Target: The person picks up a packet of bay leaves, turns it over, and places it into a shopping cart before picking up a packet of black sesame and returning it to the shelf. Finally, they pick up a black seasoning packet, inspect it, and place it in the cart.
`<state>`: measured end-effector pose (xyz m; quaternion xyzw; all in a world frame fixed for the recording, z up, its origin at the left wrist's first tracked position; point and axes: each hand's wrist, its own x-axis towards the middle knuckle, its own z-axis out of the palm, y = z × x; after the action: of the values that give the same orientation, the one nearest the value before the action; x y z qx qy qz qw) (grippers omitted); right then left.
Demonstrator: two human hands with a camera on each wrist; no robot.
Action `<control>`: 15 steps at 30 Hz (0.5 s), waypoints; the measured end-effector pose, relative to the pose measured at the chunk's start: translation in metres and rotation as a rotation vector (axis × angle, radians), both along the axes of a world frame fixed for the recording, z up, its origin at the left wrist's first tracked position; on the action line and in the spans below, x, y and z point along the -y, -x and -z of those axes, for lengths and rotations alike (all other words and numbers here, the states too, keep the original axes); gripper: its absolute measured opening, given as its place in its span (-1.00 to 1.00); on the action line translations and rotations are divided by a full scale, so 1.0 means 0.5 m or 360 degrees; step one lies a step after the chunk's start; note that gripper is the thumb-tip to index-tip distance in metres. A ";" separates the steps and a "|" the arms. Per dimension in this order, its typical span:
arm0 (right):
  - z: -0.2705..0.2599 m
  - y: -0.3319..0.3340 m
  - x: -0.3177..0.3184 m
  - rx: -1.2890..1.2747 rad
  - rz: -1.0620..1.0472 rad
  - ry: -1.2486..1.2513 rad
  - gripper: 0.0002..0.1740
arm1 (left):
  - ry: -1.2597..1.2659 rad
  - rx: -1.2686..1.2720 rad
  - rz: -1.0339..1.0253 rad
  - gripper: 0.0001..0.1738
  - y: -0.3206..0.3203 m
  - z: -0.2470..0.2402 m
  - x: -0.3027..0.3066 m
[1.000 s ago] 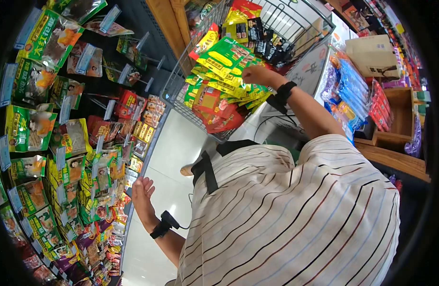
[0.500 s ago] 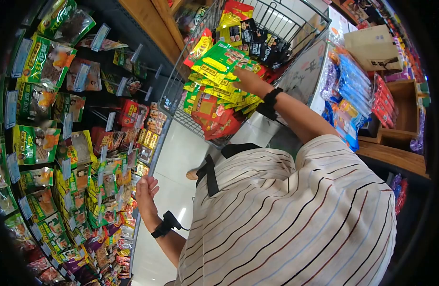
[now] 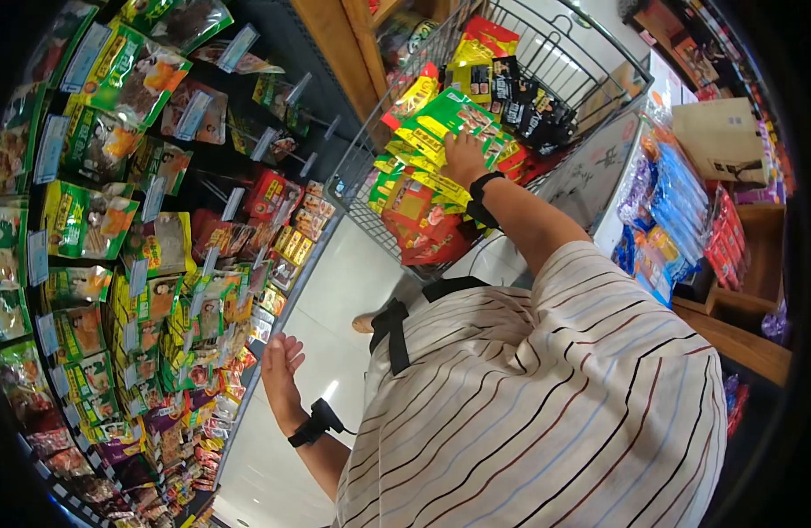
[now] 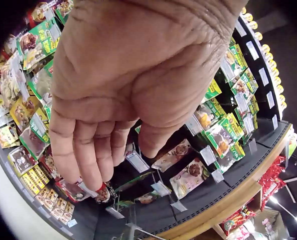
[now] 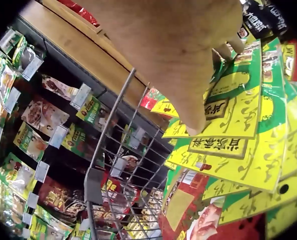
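Note:
In the head view my right hand (image 3: 464,160) lies on the top green-and-yellow packet (image 3: 441,114) of a pile inside a wire cart (image 3: 357,207). From the right wrist, the hand (image 5: 176,55) shows its thumb against the yellow part of the packet (image 5: 228,122), with the other fingers over its far part, partly hidden. Red packets (image 3: 414,211) lie at the near side of the pile. My left hand (image 3: 283,378) hangs beside the shelf, palm up and holding nothing; in the left wrist view the hand (image 4: 123,75) has loosely bent fingers.
Hanging packets (image 3: 89,220) fill the shelf rack at left. Black packets (image 3: 533,110) lie deeper in the cart. A white box (image 3: 590,158), blue packages (image 3: 678,198) and a wooden shelf (image 3: 731,339) stand right of it. Pale floor (image 3: 331,290) shows between rack and body.
My right hand has moved from the pile's right side onto the middle of the top packet. The left hand stays low beside the rack. The head view has shifted slightly.

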<state>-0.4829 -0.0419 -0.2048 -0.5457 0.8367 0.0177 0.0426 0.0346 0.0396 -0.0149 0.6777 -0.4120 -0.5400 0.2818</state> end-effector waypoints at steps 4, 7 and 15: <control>0.002 0.012 -0.006 0.0113 -0.0135 0.0068 -0.38 | 0.0005 0.0004 0.0015 -0.40 0.011 -0.008 -0.007; 0.001 0.024 -0.005 0.0119 -0.0210 0.0402 -0.71 | -0.0015 -0.0010 0.0014 -0.40 0.016 0.002 -0.001; -0.255 0.077 -0.001 0.0482 -0.0202 0.1076 -0.79 | 0.0037 -0.0052 0.0141 -0.42 0.052 0.013 0.045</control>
<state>-0.5212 -0.0416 -0.0773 -0.5761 0.7441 -0.3379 -0.0178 0.0085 0.0173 -0.0212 0.6466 -0.4432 -0.5580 0.2723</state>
